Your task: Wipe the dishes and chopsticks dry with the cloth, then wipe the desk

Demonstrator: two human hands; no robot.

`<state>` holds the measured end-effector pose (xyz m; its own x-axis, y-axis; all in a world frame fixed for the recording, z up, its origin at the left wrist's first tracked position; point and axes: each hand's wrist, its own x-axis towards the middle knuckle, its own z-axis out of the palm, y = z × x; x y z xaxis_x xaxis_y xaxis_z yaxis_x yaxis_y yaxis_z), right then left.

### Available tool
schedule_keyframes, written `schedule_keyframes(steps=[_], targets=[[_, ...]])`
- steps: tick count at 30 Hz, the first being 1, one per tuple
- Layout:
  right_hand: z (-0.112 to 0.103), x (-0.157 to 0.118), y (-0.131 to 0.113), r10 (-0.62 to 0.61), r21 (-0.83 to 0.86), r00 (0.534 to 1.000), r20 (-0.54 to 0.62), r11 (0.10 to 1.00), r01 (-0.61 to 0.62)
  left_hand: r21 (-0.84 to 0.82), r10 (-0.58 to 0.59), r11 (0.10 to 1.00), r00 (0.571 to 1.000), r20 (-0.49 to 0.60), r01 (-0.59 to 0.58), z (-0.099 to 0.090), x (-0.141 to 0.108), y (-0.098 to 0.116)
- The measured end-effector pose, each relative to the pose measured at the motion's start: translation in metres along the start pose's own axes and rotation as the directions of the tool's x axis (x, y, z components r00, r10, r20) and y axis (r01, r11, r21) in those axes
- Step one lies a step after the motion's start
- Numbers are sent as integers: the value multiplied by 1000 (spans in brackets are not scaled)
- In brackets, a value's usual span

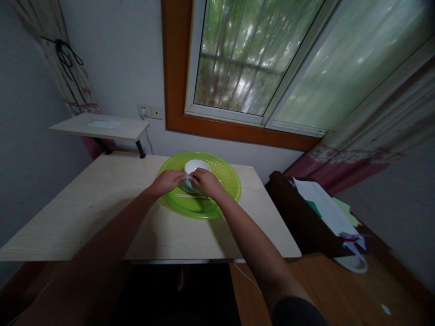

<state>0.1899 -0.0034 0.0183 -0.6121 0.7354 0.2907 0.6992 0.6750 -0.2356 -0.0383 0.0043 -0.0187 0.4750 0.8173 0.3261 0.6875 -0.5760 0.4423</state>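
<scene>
1. Forearms (pixel 105 240) reach forward from the near edge, the right one coming out of a dark sleeve (pixel 299 311), over a pale wood-grained table (pixel 170 237).
2. Across the table lies a round, bright-green tray (pixel 204 213) with a patterned surface; two thin, pale chopsticks (pixel 190 196) lie on its near part.
3. Just beyond them, a pale round dish (pixel 190 189) sits on the tray, partly covered by the hands.
4. Left hand (pixel 169 182) and right hand (pixel 205 180) are slightly apart, fingers bent inward at the near side of a round white bowl (pixel 197 165); whether they grip it, I cannot tell. The bowl is near the tray's middle, behind the dish's near edge.
5. To the right, dark-brown furniture (pixel 288 208) bears a white sheet (pixel 321 203) with fine, unreadable print.
6. At the far left, a raised pale wooden shelf (pixel 74 122) carries a white paper label (pixel 104 123), its faint dark marks illegible.
7. Behind stands a wood-framed window (pixel 244 68).
</scene>
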Motion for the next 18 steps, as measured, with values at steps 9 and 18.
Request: schedule_keyframes(steps=[9, 18], targets=[[-20, -37, 38, 145, 92, 988, -54, 986, -139, -66, -10, 998, 998, -66, 6, -2, 0, -2], [-35, -62, 77, 242, 208, 964, -109, 954, -216, -51, -32, 998, 997, -65, 29, 1, -1, -4]])
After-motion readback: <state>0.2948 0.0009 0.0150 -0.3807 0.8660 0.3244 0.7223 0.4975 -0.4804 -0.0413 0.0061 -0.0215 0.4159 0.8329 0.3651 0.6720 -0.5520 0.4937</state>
